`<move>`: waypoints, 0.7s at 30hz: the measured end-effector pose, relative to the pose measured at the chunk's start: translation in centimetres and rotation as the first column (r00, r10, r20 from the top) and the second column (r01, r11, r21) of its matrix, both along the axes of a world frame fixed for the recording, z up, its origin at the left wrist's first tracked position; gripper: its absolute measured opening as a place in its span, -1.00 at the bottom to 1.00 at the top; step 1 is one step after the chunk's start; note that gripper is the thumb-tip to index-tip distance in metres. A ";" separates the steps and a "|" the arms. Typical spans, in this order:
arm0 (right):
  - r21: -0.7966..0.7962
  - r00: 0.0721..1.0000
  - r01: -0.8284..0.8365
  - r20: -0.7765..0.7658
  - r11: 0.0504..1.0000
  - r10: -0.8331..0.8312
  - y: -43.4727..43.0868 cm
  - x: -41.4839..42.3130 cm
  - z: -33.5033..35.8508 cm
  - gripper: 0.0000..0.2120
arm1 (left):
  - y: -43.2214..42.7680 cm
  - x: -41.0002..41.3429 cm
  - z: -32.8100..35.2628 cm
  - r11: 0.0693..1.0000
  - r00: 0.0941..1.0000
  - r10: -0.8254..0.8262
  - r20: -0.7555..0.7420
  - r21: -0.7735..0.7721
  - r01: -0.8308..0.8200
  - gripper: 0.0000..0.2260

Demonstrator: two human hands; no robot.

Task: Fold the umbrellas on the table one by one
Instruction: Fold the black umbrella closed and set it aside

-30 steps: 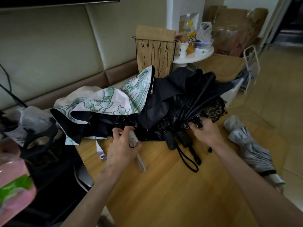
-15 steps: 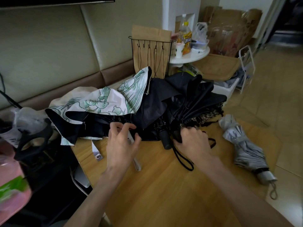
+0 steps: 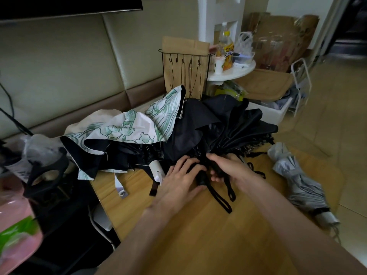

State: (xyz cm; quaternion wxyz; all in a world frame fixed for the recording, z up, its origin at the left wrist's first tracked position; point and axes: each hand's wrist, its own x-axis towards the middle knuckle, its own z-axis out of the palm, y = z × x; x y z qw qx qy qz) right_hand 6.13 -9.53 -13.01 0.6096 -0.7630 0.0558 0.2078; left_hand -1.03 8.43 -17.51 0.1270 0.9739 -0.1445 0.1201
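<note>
A heap of unfolded umbrellas lies across the far half of the wooden table (image 3: 198,241). On the left is a white umbrella with green flower print (image 3: 127,132), its white handle (image 3: 156,171) pointing toward me. In the middle and right lies a black umbrella (image 3: 238,128) with black wrist straps (image 3: 224,201) trailing on the table. My right hand (image 3: 228,167) grips the black umbrella near its handle. My left hand (image 3: 180,179) lies with spread fingers on a black handle (image 3: 201,180) beside it. A folded grey umbrella (image 3: 301,185) lies at the table's right edge.
A wire rack with hooks (image 3: 184,72) and a brown paper bag (image 3: 184,46) stand behind the heap. A small round white table (image 3: 236,71) holds a bottle and cup. A padded bench back runs along the left. Bags and dark objects crowd the left edge.
My left hand left the white handle and moved right onto the black handle. My right hand shifted left and closed round the black umbrella's base. The camera view moved closer.
</note>
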 end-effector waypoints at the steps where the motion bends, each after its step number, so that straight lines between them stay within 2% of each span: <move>1: 0.001 0.999 -0.007 0.040 1.000 0.007 0.1 0.1 0.0 -0.74 | 0.0 0.0 -0.1 1.000 1.000 -0.003 0.018 0.018 0.003 -0.55; 4: -0.006 0.983 0.018 0.183 1.000 -0.016 0.5 -0.1 0.7 -0.79 | 0.2 0.0 -0.3 0.994 0.998 -0.013 0.061 0.113 0.006 -0.49; 7: 0.032 0.963 0.034 0.268 0.999 -0.042 0.6 -0.2 1.7 -0.79 | 0.7 -0.4 -0.2 0.994 0.997 -0.004 0.081 0.112 -0.005 -0.47; 14: 0.189 0.929 0.107 0.330 0.976 -0.166 0.0 -0.9 4.6 -0.91 | 1.2 -0.6 -0.4 0.998 0.994 0.022 0.105 0.063 -0.029 -0.50; 21: 0.136 0.878 0.174 0.428 0.975 -0.216 -1.0 -0.4 6.0 -0.93 | 1.3 -1.0 0.0 0.999 0.995 0.023 0.092 0.020 -0.025 -0.49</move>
